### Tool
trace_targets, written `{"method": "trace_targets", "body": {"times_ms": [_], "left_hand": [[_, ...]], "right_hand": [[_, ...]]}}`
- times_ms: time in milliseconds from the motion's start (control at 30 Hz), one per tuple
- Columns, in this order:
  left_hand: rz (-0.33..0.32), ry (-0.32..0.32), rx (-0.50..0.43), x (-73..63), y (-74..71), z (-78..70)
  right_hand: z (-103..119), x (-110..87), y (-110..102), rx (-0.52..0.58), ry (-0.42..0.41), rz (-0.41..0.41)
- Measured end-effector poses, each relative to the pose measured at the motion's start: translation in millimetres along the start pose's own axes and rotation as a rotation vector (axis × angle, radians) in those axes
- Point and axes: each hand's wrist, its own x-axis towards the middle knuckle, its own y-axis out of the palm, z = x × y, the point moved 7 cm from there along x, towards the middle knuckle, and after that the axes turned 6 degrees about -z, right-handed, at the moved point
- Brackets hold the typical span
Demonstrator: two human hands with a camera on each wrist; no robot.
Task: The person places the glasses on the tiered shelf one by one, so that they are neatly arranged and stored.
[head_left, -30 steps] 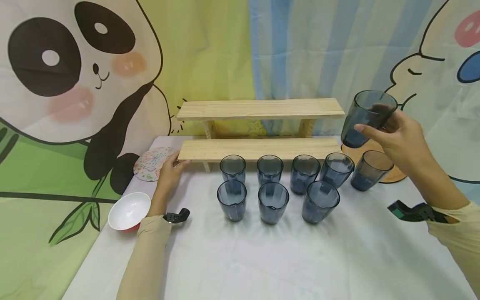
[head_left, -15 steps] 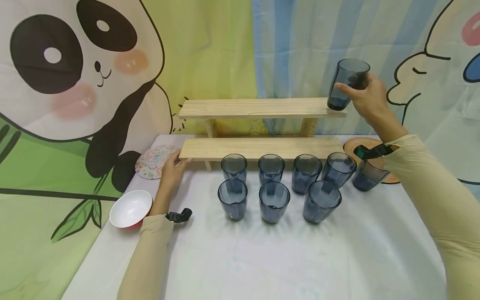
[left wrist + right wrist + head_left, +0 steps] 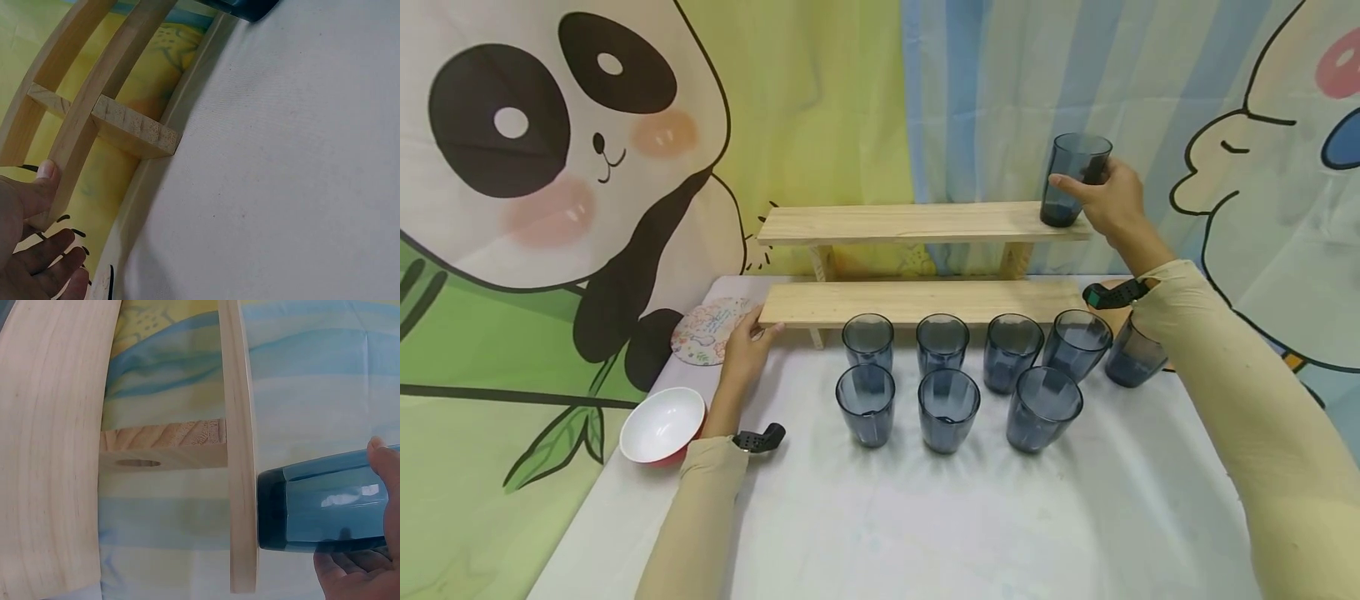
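Observation:
My right hand (image 3: pixel 1116 200) grips a blue-tinted glass (image 3: pixel 1067 187) round its side. Upright, that glass has its base at the right end of the upper board (image 3: pixel 910 222) of a two-tier wooden shelf; the right wrist view shows its base (image 3: pixel 272 511) against or very close to the board. At the left end of the lower board (image 3: pixel 917 302), my left hand (image 3: pixel 747 346) pinches the wood between thumb and finger, its other fingers loose in the left wrist view. Several more blue glasses (image 3: pixel 947 408) stand in two rows on the white table before the shelf.
A white bowl with a red outside (image 3: pixel 662 425) sits at the table's left. Behind the left hand lies a flowered round mat (image 3: pixel 707 332). A round wooden mat (image 3: pixel 1112 319) at the right is partly hidden by my right arm. Printed curtains (image 3: pixel 820 100) hang behind.
My right hand has carried the glass from the right, up and leftward, then down onto the upper board's right end. The left hand stays on the lower board.

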Motion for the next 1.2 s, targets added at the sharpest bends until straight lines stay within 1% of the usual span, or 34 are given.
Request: {"method": "trace_targets", "body": {"times_ms": [100,200,333,433,567,667,800,900,1067,1133,1200], "left_hand": [[0.000,0.006,0.002,-0.7,0.9,-0.5],[0.004,-0.002,0.008,-0.2,1.9,0.0],[0.004,-0.002,0.003,3.0,3.0,0.1],[0.001,0.005,0.000,5.5,3.6,0.3],[0.013,0.001,-0.005,4.9,4.8,1.2],[0.026,-0.003,-0.013,3.5,5.4,1.1],[0.017,-0.001,-0.018,2.8,4.5,1.2],[0.010,-0.001,-0.028,2.8,4.4,2.0],[0.007,-0.001,-0.028,3.3,6.0,3.5],[0.006,-0.001,-0.024,3.4,6.6,3.7],[0.006,-0.001,-0.026,2.9,7.0,3.7]], "right_hand": [[-1,0.4,1,-0.005,-0.002,-0.001],[-1,0.1,2,-0.023,0.007,0.009],[0,-0.5,2,-0.035,0.013,0.023],[1,-2.5,2,-0.020,0.019,0.049],[1,-12.3,-4,-0.022,0.032,0.106],[3,-25.6,-16,-0.045,0.032,0.135],[11,-50.5,-37,-0.056,0.011,0.154],[14,-76.7,-54,-0.054,-0.019,0.163],[14,-130.7,-75,-0.043,-0.124,0.169],[10,-154.9,-77,-0.039,-0.163,0.178],[3,-179.4,-74,-0.032,-0.182,0.197]]}}
